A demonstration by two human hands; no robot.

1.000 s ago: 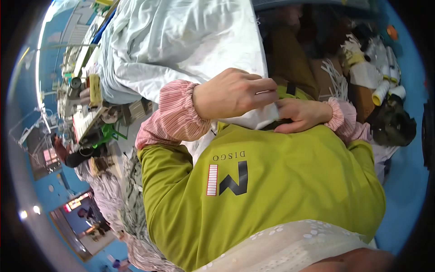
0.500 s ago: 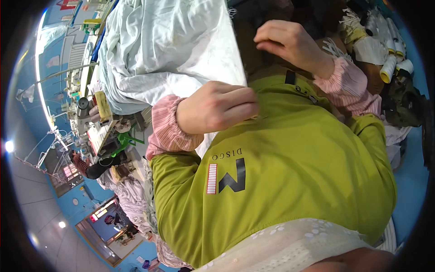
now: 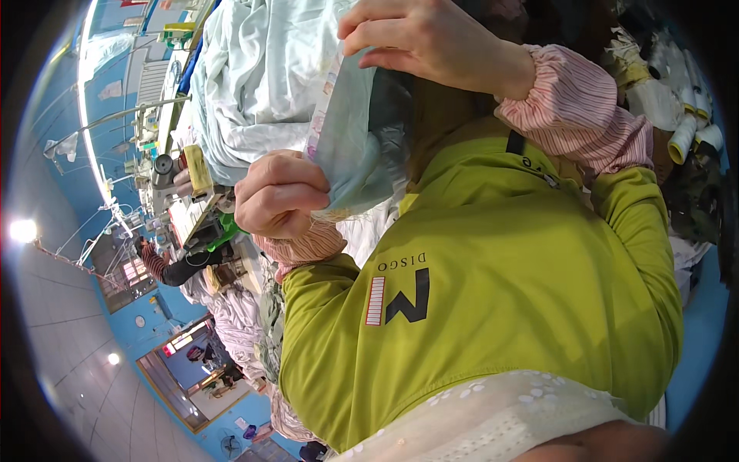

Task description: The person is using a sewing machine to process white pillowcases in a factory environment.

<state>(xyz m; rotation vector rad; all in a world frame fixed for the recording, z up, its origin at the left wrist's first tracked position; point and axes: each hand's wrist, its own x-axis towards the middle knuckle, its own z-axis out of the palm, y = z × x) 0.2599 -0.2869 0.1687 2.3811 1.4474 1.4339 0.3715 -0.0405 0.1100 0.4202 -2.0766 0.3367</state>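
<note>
A pale blue-green fabric piece point(image 3: 350, 142) with a light edge carrying pinkish print stretches between my two hands. My left hand point(image 3: 283, 192) is closed round its lower corner, fingers curled in a fist. Farther off and to the right, my right hand point(image 3: 431, 38) pinches the upper end of that edge with thumb and fingers. Part of the hand reaches the top of the picture. Below the left hand the fabric hangs with a frayed lower edge. Pink striped sleeve covers wrap both my wrists.
A heap of pale cloth point(image 3: 254, 85) lies beyond my left hand. White thread cones point(image 3: 683, 138) stand at the right. Sewing machines and a bench point(image 3: 188, 212) line the left, where a person in a striped sleeve point(image 3: 154, 262) works. More piled fabric point(image 3: 235, 323) lies nearer on the left.
Both hands have risen and moved left, away from my apron front. The pale fabric piece now shows stretched between them; earlier the right hand was over the dark area.
</note>
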